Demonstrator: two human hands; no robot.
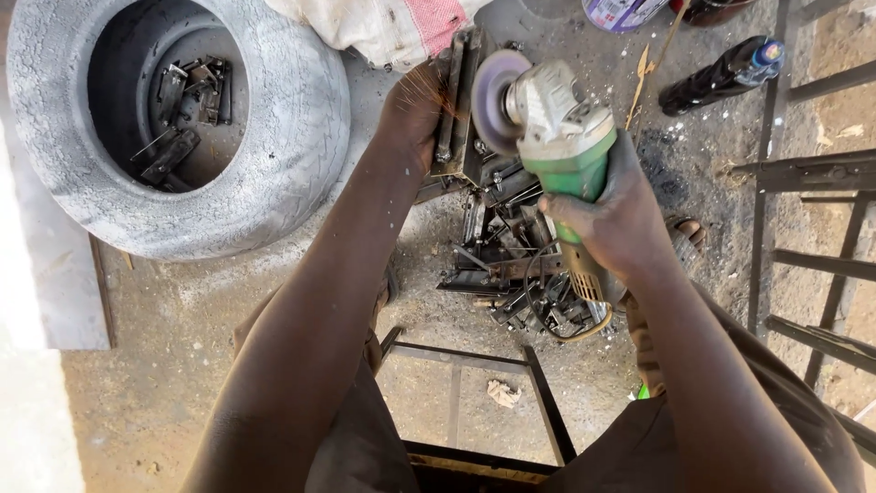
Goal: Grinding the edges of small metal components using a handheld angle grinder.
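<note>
Right hand point(610, 215) clamped on green angle grinder point(561, 146), left hand point(412, 110) gripping metal bracket point(459, 91) right beside the disc point(493, 89). Could easily nick fingers if slipping, sparks flying.

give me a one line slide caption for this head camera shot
Right hand runs a green angle grinder on a metal piece steadied by the left hand, sparks flying.

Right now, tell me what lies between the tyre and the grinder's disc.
In the head view, the left hand and the metal piece it holds lie between the tyre and the grinder's disc.
</note>
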